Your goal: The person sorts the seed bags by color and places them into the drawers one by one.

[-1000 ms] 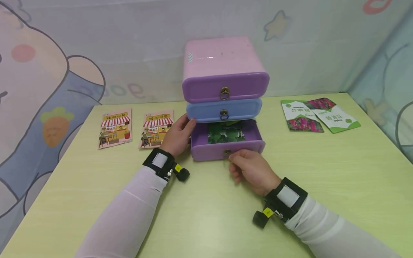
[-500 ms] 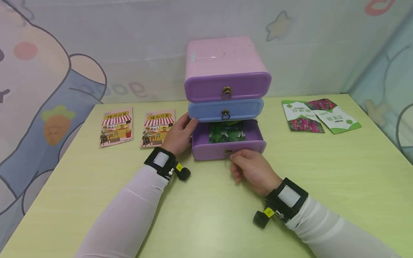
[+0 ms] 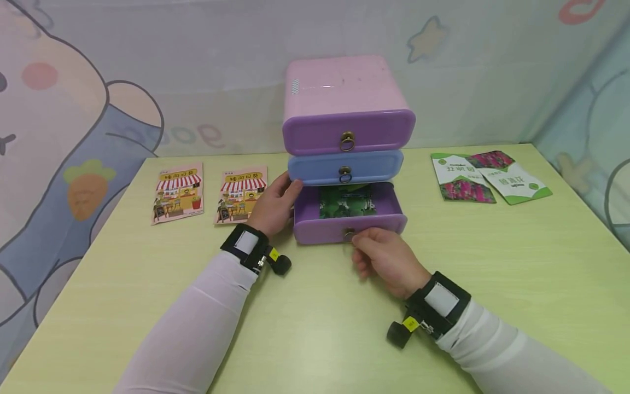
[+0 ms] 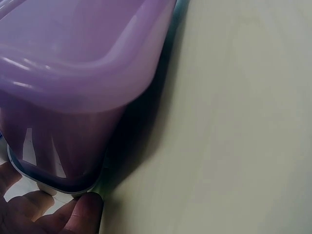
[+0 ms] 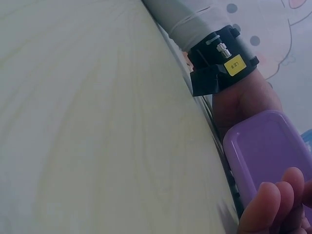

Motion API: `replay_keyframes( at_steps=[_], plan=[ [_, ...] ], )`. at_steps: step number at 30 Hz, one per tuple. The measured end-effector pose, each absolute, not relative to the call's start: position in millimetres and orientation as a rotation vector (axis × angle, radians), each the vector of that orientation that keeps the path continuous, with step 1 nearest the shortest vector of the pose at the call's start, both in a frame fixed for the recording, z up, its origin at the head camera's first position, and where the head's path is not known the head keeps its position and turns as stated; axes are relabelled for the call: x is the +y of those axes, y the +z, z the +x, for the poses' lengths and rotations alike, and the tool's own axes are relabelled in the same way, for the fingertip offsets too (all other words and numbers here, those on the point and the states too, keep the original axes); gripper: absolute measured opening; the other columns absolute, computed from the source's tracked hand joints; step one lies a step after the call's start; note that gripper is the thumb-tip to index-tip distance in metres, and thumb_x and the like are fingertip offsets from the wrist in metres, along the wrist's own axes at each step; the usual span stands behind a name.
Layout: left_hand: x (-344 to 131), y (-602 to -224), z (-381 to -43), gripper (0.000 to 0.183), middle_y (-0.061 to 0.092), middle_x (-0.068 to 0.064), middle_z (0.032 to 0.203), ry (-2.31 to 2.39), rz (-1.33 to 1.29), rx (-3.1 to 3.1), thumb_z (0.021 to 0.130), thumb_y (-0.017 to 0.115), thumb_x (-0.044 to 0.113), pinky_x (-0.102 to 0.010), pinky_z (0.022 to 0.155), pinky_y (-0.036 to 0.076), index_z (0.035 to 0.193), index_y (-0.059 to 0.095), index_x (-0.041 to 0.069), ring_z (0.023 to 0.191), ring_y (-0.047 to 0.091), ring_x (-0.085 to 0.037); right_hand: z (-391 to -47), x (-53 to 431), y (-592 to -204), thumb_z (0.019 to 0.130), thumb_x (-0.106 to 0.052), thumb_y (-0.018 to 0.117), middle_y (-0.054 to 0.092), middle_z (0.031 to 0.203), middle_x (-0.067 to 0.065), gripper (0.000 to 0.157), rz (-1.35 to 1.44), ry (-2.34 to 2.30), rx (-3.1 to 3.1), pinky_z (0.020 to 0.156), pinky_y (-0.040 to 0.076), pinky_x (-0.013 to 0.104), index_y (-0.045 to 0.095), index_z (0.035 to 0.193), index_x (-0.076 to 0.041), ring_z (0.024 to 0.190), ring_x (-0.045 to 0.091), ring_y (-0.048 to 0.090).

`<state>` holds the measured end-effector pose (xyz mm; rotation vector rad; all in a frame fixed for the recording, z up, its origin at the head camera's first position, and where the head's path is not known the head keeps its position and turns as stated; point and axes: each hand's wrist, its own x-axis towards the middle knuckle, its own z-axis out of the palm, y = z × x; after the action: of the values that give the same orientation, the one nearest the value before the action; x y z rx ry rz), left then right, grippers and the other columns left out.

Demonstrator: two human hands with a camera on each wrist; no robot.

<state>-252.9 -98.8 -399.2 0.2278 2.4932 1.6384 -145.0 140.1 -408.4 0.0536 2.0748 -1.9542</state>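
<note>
A small cabinet (image 3: 344, 85) with a pink top has three drawers with brass ring pulls. The bottom purple drawer (image 3: 320, 232) is pulled out, and a green printed packet (image 3: 346, 203) lies inside it. My right hand (image 3: 389, 260) pinches the ring pull (image 3: 349, 234) of this drawer between thumb and finger. On the cabinet's left side rests my left hand (image 3: 275, 205), thumb near the front edge of the blue drawer (image 3: 322, 168). Its fingertips (image 4: 87, 207) touch the cabinet's lower edge behind the drawer front in the left wrist view. The top purple drawer (image 3: 315, 134) is closed.
Two pink packets with a shop picture (image 3: 178, 194) (image 3: 236, 189) lie left of the cabinet, the nearer one beside my left hand. Two overlapping white-and-green packets (image 3: 462, 175) (image 3: 517, 180) lie at the right. A printed cloth (image 3: 236, 65) hangs behind the table (image 3: 315, 328).
The view shifts very slightly. Both hands keep their places on the cabinet and ring pull, and the bottom drawer stays pulled out.
</note>
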Motion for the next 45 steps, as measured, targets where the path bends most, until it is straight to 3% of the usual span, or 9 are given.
replay_keyframes(
  at_steps=[12, 21, 29, 45],
  plan=[
    [-99.0, -400.2, -250.7, 0.062, 0.040, -0.001, 0.170, 1.622, 0.225, 2.495, 0.110, 0.046, 0.055, -0.050, 0.117, 0.050, 0.166, 0.032, 0.035, 0.149, 0.050, -0.033, -143.8, 140.1, -410.5, 0.107, -0.015, 0.054, 0.063, 0.076, 0.001, 0.023, 0.061, -1.943, 2.077, 0.058, 0.057, 0.027, 0.059, 0.106, 0.007, 0.064, 0.013, 0.057],
    [-99.5, -400.4, -253.9, 0.061, 0.040, -0.001, 0.169, 1.586, 0.261, 2.552, 0.110, 0.044, 0.056, -0.049, 0.123, 0.043, 0.166, 0.032, 0.034, 0.151, 0.046, -0.030, -145.9, 140.0, -412.4, 0.107, -0.015, 0.053, 0.063, 0.075, 0.001, 0.024, 0.042, -1.941, 2.098, 0.058, 0.057, 0.027, 0.059, 0.104, 0.008, 0.063, 0.013, 0.057],
    [-100.0, -397.6, -258.3, 0.059, 0.042, 0.000, 0.168, 1.686, 0.237, 2.463, 0.110, 0.047, 0.053, -0.050, 0.116, 0.051, 0.165, 0.035, 0.035, 0.149, 0.050, -0.031, -150.0, 138.7, -411.6, 0.107, -0.015, 0.053, 0.063, 0.074, 0.000, 0.024, 0.032, -1.940, 2.119, 0.057, 0.057, 0.027, 0.059, 0.102, 0.008, 0.062, 0.013, 0.057],
    [-100.2, -399.6, -255.6, 0.062, 0.042, 0.001, 0.169, 1.682, 0.200, 2.437, 0.109, 0.048, 0.055, -0.050, 0.119, 0.048, 0.165, 0.034, 0.034, 0.151, 0.047, -0.028, -144.5, 138.5, -408.9, 0.107, -0.013, 0.054, 0.062, 0.073, 0.001, 0.023, 0.044, -1.898, 2.110, 0.057, 0.057, 0.027, 0.059, 0.100, 0.008, 0.062, 0.014, 0.056]
  ],
)
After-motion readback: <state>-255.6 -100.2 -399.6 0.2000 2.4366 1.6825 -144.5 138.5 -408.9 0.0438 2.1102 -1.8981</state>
